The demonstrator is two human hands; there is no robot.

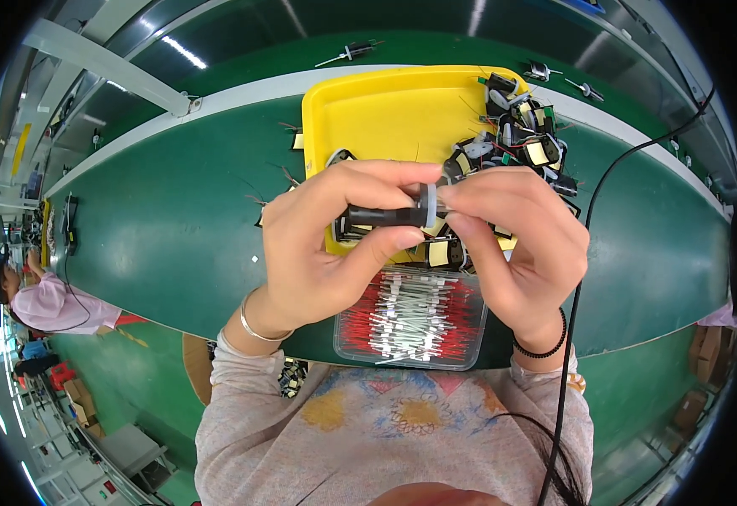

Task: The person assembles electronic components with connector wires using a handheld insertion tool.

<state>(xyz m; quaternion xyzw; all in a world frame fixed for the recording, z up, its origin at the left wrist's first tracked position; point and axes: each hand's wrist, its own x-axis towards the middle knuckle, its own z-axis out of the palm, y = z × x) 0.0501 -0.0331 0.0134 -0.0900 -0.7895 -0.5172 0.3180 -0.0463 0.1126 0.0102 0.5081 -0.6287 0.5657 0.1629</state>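
Together our left hand and right hand pinch a dark cylindrical part between fingertips, above the clear box of red-tipped leads. Should either grip loosen, we judge it could drop into that box or the yellow tray beyond

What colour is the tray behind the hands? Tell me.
Bright yellow: the tray shows best in the head view, on the green belt.

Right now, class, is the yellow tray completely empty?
No: the yellow tray holds a pile of small black and yellow components heaped along its right side.
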